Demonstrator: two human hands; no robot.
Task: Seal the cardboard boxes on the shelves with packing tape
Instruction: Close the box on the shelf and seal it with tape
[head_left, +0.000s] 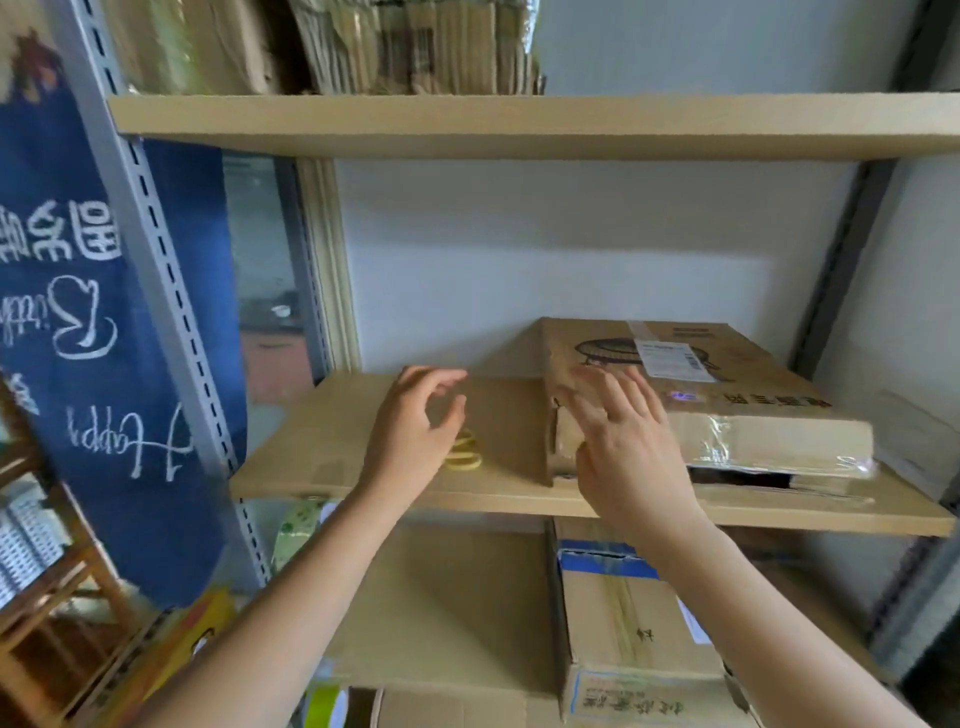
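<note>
Now, with both hands empty and loosely spread, left hand (415, 415) at frame centre taking the tape roll (464, 453), right hand (621, 431) steadying the flat box (727, 395).

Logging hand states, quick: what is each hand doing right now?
Left hand: open, fingers loosely curled, holding nothing, above the tape roll.
Right hand: open, fingers spread at the flat cardboard box.

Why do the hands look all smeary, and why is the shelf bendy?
Head view: the right hand and left hand are motion-blurred; the wide lens bows the shelf board; clear tape on the flat box glints; the roll of tape is soft.
</note>
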